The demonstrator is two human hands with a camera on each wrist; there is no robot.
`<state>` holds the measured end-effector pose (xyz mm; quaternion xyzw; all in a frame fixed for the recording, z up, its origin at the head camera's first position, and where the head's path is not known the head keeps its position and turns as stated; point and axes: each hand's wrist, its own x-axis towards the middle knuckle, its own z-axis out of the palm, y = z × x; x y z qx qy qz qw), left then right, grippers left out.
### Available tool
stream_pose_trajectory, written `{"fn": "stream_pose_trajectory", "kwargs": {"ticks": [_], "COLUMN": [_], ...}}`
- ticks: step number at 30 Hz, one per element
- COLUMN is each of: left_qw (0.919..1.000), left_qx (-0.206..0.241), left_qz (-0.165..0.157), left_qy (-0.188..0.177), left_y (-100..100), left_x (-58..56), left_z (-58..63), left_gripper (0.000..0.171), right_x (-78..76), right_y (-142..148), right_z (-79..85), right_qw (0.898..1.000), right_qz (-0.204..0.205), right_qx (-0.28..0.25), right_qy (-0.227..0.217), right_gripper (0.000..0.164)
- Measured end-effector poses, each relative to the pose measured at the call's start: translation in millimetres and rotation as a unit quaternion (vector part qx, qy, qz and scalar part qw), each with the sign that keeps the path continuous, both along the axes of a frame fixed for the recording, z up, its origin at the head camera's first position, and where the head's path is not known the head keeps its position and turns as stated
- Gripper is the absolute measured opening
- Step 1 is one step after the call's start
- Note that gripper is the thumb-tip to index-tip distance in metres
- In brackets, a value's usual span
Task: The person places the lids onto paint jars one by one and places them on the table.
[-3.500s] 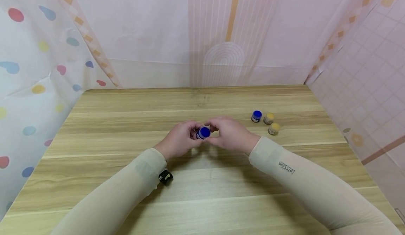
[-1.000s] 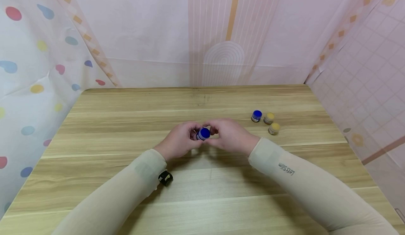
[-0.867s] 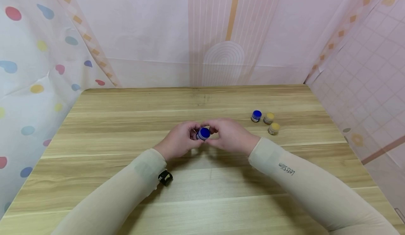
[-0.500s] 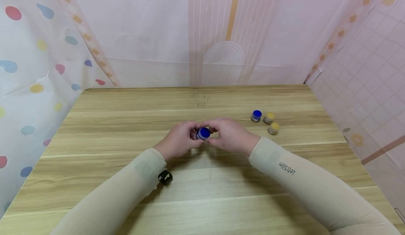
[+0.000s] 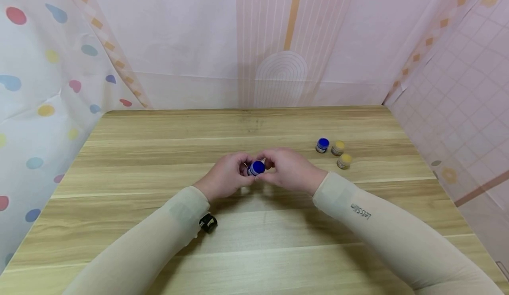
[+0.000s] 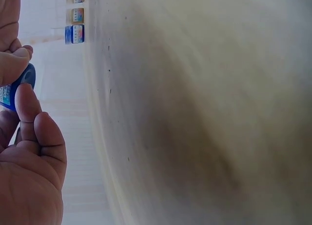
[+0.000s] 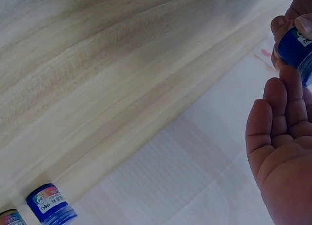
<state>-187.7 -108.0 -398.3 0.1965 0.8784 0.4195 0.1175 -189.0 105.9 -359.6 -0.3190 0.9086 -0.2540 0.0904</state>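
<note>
Near the middle of the table, both hands hold one small blue paint jar (image 5: 257, 168), its dark blue lid end tilted up. My left hand (image 5: 226, 175) grips the jar's body from the left, fingers and thumb around it. From the right, my right hand (image 5: 292, 170) pinches the lid end between thumb and fingertips. The right wrist view shows the held jar (image 7: 292, 47), with the right index fingertip against its clear rim. The right thumb is hidden there. In the left wrist view only part of the jar (image 6: 9, 94) shows between the fingers.
Farther right on the wooden table (image 5: 254, 242) stand another blue paint jar (image 5: 322, 145) and two yellow-topped jars, one (image 5: 338, 148) behind the other (image 5: 344, 161). A black wrist camera (image 5: 208, 223) sits at the left cuff. Patterned cloth walls (image 5: 191, 43) border the table's back and sides.
The held jar shifts very slightly between the fingers, now a touch to the right of half a second ago. Both arms and the other jars stay in place.
</note>
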Motion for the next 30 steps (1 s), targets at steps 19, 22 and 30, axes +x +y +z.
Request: {"fn": "stream_pose_trajectory", "kwargs": {"ticks": [19,22,30], "left_qw": [1.0,1.0,1.0], "left_qx": [0.001,0.0,-0.006], "left_qz": [-0.003,-0.002,-0.001], "left_qy": [0.004,0.003,-0.002], "left_y": [-0.8,0.0,1.0], "left_x": [1.2,1.0,0.2], "left_z": [0.9,1.1,1.1], "left_gripper": [0.027,0.026,0.023], "right_x": [0.2,0.3,0.7], "right_y": [2.0,1.4,0.2], "right_z": [0.3,-0.1,0.2], "right_qw": [0.999,1.0,1.0], "right_qz": [0.027,0.017,0.003], "right_qx": [-0.018,-0.012,-0.011], "right_qy": [0.014,0.016,-0.002], "right_gripper": [0.041,0.039,0.042]}}
